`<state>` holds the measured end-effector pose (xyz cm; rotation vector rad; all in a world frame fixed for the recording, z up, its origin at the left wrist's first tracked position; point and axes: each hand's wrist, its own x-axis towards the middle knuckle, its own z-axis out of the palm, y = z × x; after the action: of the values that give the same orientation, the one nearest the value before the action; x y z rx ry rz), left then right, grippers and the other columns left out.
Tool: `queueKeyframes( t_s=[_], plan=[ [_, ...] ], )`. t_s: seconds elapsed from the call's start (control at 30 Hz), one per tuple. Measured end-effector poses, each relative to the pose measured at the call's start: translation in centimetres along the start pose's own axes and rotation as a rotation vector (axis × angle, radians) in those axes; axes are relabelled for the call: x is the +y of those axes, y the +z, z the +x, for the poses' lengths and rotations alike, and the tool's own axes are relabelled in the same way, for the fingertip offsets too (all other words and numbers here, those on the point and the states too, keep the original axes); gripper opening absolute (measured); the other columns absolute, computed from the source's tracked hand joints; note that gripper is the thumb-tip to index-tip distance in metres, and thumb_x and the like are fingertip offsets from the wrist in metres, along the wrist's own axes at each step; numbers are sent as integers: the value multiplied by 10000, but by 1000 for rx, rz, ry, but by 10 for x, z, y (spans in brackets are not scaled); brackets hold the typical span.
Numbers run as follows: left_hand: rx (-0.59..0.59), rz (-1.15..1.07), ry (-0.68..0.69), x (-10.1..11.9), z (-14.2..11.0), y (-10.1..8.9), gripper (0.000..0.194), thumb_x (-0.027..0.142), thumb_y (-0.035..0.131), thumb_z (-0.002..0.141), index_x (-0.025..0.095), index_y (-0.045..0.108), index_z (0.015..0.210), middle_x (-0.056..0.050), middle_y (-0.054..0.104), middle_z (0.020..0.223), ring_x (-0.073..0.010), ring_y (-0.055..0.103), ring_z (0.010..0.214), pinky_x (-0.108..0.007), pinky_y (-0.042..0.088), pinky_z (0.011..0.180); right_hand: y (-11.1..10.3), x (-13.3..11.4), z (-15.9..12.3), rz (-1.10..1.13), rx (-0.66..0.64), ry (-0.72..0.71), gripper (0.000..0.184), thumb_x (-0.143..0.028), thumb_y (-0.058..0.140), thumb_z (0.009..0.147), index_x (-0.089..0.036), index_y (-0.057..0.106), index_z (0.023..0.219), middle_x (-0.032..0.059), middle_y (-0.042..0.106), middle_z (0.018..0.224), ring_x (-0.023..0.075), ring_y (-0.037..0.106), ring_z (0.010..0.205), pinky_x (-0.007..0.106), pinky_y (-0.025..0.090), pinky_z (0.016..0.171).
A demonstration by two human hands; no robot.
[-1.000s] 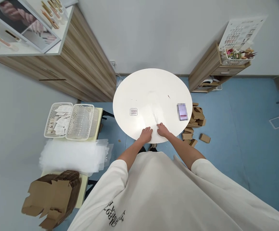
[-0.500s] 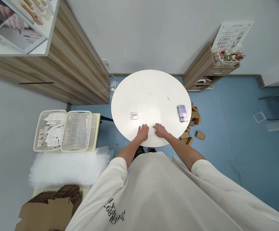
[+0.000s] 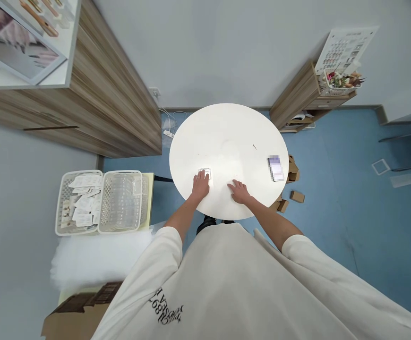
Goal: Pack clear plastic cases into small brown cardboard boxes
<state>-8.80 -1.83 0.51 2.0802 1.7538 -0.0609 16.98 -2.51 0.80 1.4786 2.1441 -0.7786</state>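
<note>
My left hand (image 3: 201, 185) lies over the near edge of a small flat clear case (image 3: 207, 171) on the round white table (image 3: 223, 125). Its fingers are stretched out and cover much of the case; they do not wrap round it. To the right, my right hand (image 3: 240, 192) rests near the table's front edge with its fingers apart and nothing in them. A purple and white item (image 3: 275, 168), blurred by pixelation, lies by the table's right rim. Toward the back sits a tiny dark strip (image 3: 254, 146).
White baskets (image 3: 120, 200) with packets and clear plastic pieces stand on a side table at left, near white sheets (image 3: 99, 259) and folded cardboard (image 3: 78, 316). Small cardboard boxes (image 3: 297, 196) lie on the floor at right. Wooden cabinets (image 3: 120, 89) flank the table.
My left hand has moved left and forward onto the clear case. My right hand stays nearly in place, its fingers still spread. The whole view has shifted slightly.
</note>
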Motion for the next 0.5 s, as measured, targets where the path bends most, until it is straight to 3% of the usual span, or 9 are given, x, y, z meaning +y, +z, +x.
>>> queueKeyframes(
  t_s=[0.27,0.5],
  plan=[
    [-45,-13,6,-31,12,-10,592,97,460,849,162,425,1436,-173,249,1656,-324,215,1538,-540,215,1219,-6,-14,21,11,11,49,684,-295,490,926,-217,304,1579,131,134,1688,343,176,1519,490,203,1186],
    [-49,23,95,-36,27,-6,579,87,474,839,180,440,1409,-164,335,1613,-309,261,1518,-530,243,1204,-4,-23,8,59,52,103,644,-284,457,946,-204,317,1569,135,133,1690,330,192,1518,483,225,1180]
  ],
)
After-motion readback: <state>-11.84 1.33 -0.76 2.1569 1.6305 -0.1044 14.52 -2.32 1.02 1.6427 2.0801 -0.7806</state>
